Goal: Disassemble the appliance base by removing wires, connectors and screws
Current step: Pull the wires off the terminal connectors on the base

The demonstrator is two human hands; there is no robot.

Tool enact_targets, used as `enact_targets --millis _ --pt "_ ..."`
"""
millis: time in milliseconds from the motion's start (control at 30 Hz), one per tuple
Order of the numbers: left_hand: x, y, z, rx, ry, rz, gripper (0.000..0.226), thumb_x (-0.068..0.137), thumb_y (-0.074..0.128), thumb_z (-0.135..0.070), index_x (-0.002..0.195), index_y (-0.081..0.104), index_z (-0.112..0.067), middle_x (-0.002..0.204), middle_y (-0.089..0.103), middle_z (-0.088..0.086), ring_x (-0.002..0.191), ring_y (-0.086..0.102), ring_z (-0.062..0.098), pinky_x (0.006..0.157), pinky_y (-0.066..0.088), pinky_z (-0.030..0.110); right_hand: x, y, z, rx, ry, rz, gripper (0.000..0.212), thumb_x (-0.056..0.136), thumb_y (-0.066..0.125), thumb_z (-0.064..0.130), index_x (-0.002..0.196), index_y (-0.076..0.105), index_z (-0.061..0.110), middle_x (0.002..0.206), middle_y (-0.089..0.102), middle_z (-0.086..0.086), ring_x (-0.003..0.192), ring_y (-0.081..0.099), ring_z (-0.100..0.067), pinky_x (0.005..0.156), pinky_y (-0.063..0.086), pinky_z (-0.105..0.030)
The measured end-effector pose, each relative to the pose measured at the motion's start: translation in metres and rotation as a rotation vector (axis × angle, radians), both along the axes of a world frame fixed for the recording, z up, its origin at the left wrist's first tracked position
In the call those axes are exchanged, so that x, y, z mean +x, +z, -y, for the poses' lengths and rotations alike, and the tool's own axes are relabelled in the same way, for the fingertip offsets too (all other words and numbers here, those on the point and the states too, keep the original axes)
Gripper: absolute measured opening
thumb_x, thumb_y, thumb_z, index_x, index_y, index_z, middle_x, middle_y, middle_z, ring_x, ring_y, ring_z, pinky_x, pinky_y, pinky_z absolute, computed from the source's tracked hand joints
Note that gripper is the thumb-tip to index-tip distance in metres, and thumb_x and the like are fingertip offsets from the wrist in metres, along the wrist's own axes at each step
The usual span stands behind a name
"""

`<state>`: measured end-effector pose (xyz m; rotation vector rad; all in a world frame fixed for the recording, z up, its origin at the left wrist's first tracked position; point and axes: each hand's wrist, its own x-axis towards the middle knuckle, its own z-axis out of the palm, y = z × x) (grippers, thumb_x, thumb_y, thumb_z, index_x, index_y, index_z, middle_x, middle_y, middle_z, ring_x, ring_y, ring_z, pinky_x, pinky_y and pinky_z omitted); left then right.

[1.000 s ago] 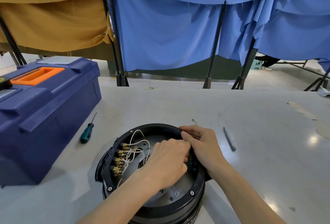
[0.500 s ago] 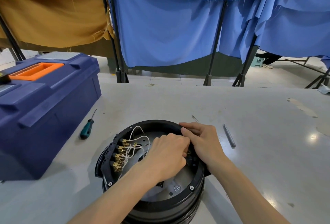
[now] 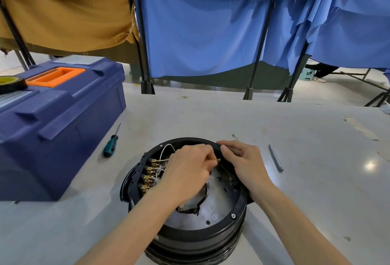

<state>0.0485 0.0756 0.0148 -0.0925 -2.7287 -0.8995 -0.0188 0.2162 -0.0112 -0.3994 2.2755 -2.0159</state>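
A round black appliance base [image 3: 223,231] lies open side up near the table's front edge, showing a silver inner plate. Along its left inner wall runs a row of brass connectors [image 3: 148,177] with white wires [image 3: 165,151]. My left hand [image 3: 190,169] is over the middle of the base, fingers pinched on a small brass connector [image 3: 218,160] with its wire end. My right hand [image 3: 242,162] grips the base's far right rim, thumb close to that connector.
A large blue toolbox [image 3: 57,121] with an orange handle recess stands at the left, a tape roll [image 3: 11,83] on its lid. A green-handled screwdriver [image 3: 110,146] lies left of the base, a grey metal rod [image 3: 275,160] to its right. Blue and tan curtains hang behind the table.
My left hand has lifted slightly and now shows a brass connector pinched between its fingers, apart from the base's right side. My right hand stays on the rim.
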Motion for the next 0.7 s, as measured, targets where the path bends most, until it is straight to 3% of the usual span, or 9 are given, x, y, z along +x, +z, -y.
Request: enact_targets --millis 200,300,433,533,600,700 --pt "0.001 0.005 0.003 0.09 0.113 -0.159 0.008 0.09 0.062 -0.023 0.086 0.069 -0.023 0.079 0.069 -0.009 0.08 0.064 0.013 0.076 0.05 0.04 0.008 0.009 0.0 -0.064 -0.006 -0.061 0.018 0.094 0.06 0.024 0.087 0.077 0.023 0.091 0.076 0.006 0.088 0.071 -0.012 0.075 0.057 -0.025" --pt "0.001 0.008 0.005 0.202 0.114 -0.133 0.003 0.086 0.068 -0.025 0.087 0.068 -0.022 0.075 0.069 -0.009 0.077 0.064 0.01 0.075 0.051 0.039 0.013 0.017 -0.003 -0.028 0.061 -0.137 0.009 0.083 0.074 0.027 0.075 0.077 0.025 0.077 0.075 0.002 0.068 0.071 -0.011 0.064 0.054 -0.023" --pt "0.001 0.007 0.005 0.24 0.074 -0.156 0.021 0.082 0.074 -0.023 0.091 0.055 -0.025 0.068 0.067 -0.009 0.071 0.061 0.006 0.069 0.05 0.033 0.014 0.026 -0.006 0.053 0.135 -0.213 0.006 0.077 0.079 0.026 0.073 0.077 0.023 0.071 0.074 0.0 0.062 0.069 -0.011 0.063 0.054 -0.024" --pt "0.001 0.008 0.005 0.27 0.063 -0.138 0.036 0.074 0.08 -0.025 0.087 0.047 -0.032 0.067 0.068 -0.012 0.064 0.061 0.002 0.065 0.049 0.028 0.012 0.03 -0.009 0.018 0.138 -0.162 0.008 0.079 0.078 0.017 0.072 0.076 0.017 0.065 0.071 -0.004 0.056 0.067 -0.018 0.057 0.053 -0.028" --pt "0.0 0.007 0.005 0.271 0.069 -0.114 0.035 0.069 0.083 -0.03 0.086 0.053 -0.031 0.069 0.069 -0.012 0.066 0.063 0.002 0.068 0.052 0.031 0.008 0.032 -0.01 -0.067 0.097 -0.12 0.01 0.081 0.075 0.012 0.071 0.075 0.014 0.07 0.072 -0.007 0.066 0.067 -0.021 0.067 0.052 -0.03" --pt "0.0 0.004 0.005 0.263 0.093 -0.115 0.02 0.076 0.077 -0.039 0.085 0.068 -0.024 0.073 0.071 -0.011 0.071 0.066 0.003 0.074 0.055 0.036 0.005 0.037 -0.014 -0.153 0.043 -0.089 0.012 0.082 0.073 0.012 0.07 0.073 0.013 0.07 0.072 -0.002 0.073 0.064 -0.007 0.073 0.045 -0.015"
